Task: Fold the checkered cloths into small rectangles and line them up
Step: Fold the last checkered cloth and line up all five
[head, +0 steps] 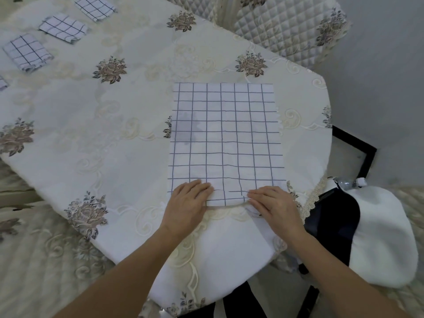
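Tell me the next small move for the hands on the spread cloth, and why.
Probably pinch the near edge and carry it over to the far edge, halving the white blue-gridded cloth. It lies flat and unfolded, left hand and right hand rest on its near corners, while the folded checkered rectangles already line up far left.

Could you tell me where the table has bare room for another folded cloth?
Free: the tablecloth between the folded cloths and the spread cloth, and the strip beyond it toward the quilted chair. Crowded: its near edge, under the left hand and right hand.
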Tool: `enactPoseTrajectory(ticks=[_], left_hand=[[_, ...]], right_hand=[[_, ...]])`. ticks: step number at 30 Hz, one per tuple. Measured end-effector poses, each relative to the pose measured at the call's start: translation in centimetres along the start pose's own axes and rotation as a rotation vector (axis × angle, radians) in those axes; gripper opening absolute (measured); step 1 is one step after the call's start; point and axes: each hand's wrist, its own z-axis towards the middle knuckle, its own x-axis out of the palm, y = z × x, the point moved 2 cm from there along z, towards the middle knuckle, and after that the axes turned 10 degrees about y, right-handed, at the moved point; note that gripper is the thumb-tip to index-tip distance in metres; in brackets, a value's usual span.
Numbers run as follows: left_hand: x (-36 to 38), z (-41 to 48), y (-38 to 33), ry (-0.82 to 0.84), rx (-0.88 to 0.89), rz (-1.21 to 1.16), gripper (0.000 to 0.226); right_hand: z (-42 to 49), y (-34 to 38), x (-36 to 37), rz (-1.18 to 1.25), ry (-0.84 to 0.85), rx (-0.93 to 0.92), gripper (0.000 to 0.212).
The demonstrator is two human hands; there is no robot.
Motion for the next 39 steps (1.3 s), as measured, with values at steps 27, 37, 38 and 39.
enactPoseTrajectory(ticks=[27,37,38,39], left_hand=[[-8.5,-15.5,2.4,0.576,-0.119,-0.644,0.067],[-9.4,-12.3,5.9,0.319,-0.349,-0.906,0.027],[-9.3,-10.7,6.6,0.28,-0.376,-0.877,0.029],[-9.0,-9.1,7.3,0.252,-0.404,-0.847,0.028]], right_hand=[[-9.7,9.7,-4.7,0.187,0.704,0.276,0.039],[-3.5,7.9,-5.9,0.268,0.509,0.319,0.033],[-2.0,7.2,-5.7,0.263,0.478,0.333,0.028],[-0.5,6.4,-5.3,0.253,0.458,0.356,0.015]])
